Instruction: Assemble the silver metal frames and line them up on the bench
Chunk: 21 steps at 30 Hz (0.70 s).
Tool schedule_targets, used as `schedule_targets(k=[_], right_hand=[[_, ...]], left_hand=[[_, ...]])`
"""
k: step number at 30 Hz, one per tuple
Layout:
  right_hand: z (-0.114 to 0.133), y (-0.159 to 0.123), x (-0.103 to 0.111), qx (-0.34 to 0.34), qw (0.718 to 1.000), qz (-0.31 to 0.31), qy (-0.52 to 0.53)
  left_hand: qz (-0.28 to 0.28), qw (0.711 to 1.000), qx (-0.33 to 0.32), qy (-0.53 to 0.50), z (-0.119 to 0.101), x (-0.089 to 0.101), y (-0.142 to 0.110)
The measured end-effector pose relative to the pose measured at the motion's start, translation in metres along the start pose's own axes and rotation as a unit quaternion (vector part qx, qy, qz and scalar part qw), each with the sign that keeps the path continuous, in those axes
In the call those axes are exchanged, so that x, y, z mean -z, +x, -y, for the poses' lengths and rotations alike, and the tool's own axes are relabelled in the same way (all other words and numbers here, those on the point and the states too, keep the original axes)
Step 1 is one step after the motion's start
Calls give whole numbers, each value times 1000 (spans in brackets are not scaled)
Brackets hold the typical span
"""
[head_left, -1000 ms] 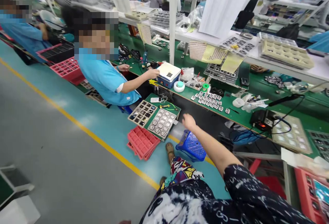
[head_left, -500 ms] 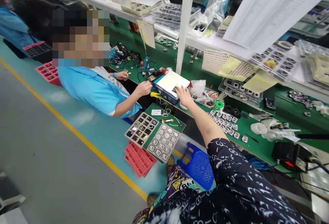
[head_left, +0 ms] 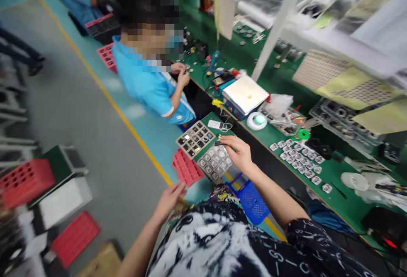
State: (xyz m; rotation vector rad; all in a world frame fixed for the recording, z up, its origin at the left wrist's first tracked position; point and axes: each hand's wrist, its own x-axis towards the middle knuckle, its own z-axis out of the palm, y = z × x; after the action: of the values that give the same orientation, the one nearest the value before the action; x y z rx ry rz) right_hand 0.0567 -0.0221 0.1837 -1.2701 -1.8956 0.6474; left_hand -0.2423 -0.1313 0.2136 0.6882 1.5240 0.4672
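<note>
My right hand [head_left: 239,153] hovers over a grey tray of small square parts [head_left: 213,164] on a green side table. Its fingers are pinched together on a small dark thing that I cannot make out. Beside that tray lies a beige tray of dark parts [head_left: 195,138]. My left hand [head_left: 170,199] reaches out lower left with its fingers stretched and nothing in it. It is just below a stack of red compartment trays [head_left: 187,170].
A co-worker in a blue shirt [head_left: 149,86] sits at the green bench [head_left: 330,175]. On the bench stand a white-topped blue device [head_left: 244,95], a tape roll [head_left: 257,120] and rows of small parts [head_left: 295,158]. A blue basket [head_left: 252,201] sits below, red crates [head_left: 25,179] at left.
My right hand has drawn back from the white-topped device to the grey tray. My left hand has come into view. The view has swung left and down.
</note>
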Motion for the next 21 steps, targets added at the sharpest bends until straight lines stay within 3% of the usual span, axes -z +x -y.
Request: schedule_targets(k=[2, 4, 6, 8, 11, 13, 16, 21], right_hand=[[51, -19, -23, 53, 996, 17, 76], [93, -29, -41, 109, 983, 25, 149], [128, -31, -58, 141, 970, 38, 194], [156, -28, -77, 112, 967, 52, 224], [196, -21, -113, -39, 935, 69, 347], [226, -15, -146, -141, 886, 118, 427], [277, -8, -210, -221, 830, 217, 464], [379, -2, -340, -275, 793, 258, 477]], left_hand=[[37, 993, 10, -110, -4, 3, -21], [103, 973, -19, -204, -21, 8, -35], [88, 964, -75, -239, -36, 21, -52], [18, 961, -120, -247, -40, 41, -72], [-65, 955, -141, -254, -21, 83, -102], [-90, 950, -146, -260, 1, 119, -116], [-105, 945, -156, -266, 38, 186, -128], [-76, 938, -186, -282, 95, 339, -150]])
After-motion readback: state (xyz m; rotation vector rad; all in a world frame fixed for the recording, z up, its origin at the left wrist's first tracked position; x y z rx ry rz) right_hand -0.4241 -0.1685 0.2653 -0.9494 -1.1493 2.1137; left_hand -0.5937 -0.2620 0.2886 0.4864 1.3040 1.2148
